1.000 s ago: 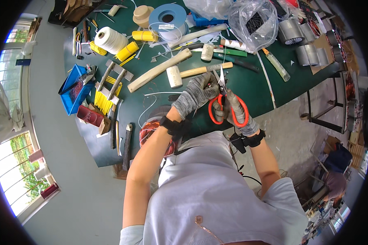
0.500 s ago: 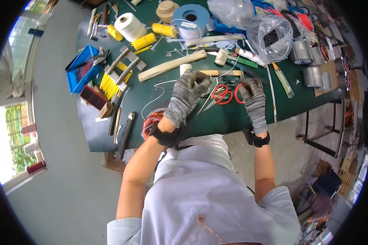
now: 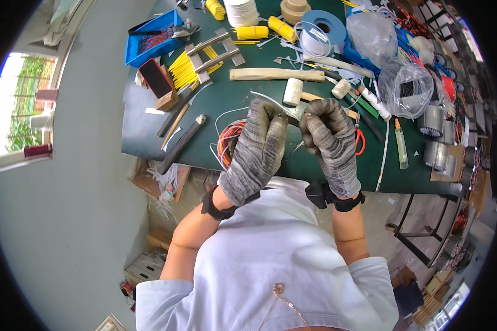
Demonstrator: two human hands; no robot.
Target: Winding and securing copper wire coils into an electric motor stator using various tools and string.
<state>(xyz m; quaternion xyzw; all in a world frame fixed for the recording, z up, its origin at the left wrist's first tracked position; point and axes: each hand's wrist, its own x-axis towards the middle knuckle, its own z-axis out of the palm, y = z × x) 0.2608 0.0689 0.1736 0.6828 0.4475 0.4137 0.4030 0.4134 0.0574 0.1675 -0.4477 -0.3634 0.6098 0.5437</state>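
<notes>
Bench: dark green bench (image 3: 149, 132), crowded with tools and spools.
Left hand: grey knit-gloved left hand (image 3: 254, 151), fingers curled shut on a thin pale strip (image 3: 273, 102); it hides part of the orange wire coil (image 3: 226, 144).
Right hand: grey-gloved right hand (image 3: 331, 146), fingers pinched closed at the strip's other end.
Strip: above the bench's near edge, long axis running left-right between both hands.
Nearby: red-handled scissors (image 3: 360, 139) just right; white-headed mallet (image 3: 294, 91) behind.
</notes>
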